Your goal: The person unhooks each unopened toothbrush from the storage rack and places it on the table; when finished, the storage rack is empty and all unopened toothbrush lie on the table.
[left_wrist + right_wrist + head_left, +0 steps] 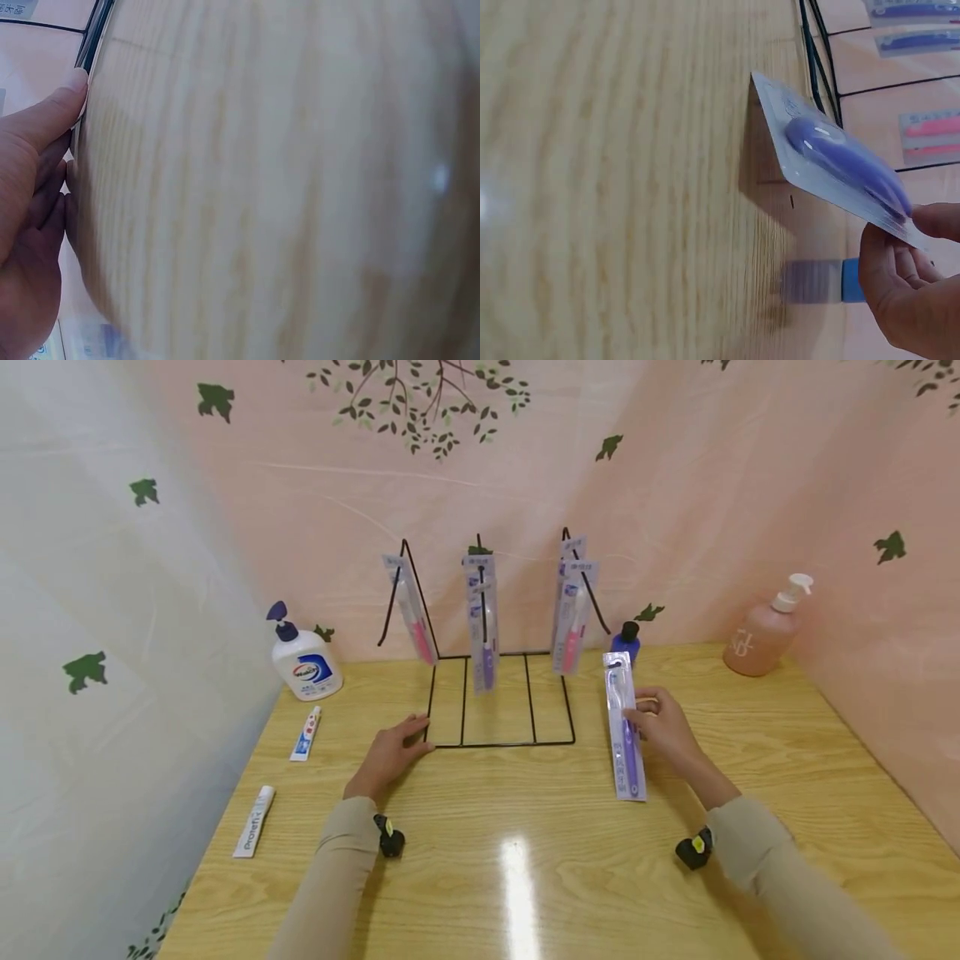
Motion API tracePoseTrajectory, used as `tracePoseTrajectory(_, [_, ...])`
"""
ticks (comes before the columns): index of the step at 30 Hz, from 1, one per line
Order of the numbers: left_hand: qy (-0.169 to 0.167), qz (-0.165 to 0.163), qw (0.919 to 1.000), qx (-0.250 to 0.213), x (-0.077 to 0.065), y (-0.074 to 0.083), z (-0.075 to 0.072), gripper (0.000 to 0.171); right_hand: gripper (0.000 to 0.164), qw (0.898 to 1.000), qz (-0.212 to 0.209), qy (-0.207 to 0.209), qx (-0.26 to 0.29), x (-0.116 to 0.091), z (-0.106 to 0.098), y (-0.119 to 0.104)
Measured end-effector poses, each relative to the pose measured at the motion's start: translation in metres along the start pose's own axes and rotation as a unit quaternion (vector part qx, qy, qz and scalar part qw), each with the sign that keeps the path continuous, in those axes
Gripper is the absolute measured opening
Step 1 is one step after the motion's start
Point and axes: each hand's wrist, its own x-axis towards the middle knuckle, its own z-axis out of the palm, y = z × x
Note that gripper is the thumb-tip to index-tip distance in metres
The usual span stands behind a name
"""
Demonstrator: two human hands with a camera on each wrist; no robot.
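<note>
My right hand (666, 728) pinches the edge of a packaged purple toothbrush (630, 752) between thumb and fingers, to the right of the black wire rack (498, 745). The right wrist view shows the clear blister with its purple handle (847, 161) tilted over the wood. At the rack's front left corner, my left hand (390, 753) holds the base wire, thumb on the front rod and fingertips at the side rod. Hanging from the rack's arms are a pink toothbrush pack (412, 614) at left, purple packs (483, 635) in the middle, and a pink pack (573, 622) in front at right.
A white pump bottle (306, 667), a small toothpaste tube (305, 735) and a larger white tube (253, 822) are on the left. Behind the held pack stands a blue bottle (627, 639). A pink pump bottle (763, 631) stands at the back right, near the cloth wall.
</note>
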Motion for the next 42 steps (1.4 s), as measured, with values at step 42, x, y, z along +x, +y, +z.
tracePoseTrajectory(42, [-0.008, -0.013, 0.9998, 0.011, 0.000, 0.002, 0.000, 0.056, 0.043, 0.977, 0.047, -0.034, -0.203, 0.027, -0.008, 0.019])
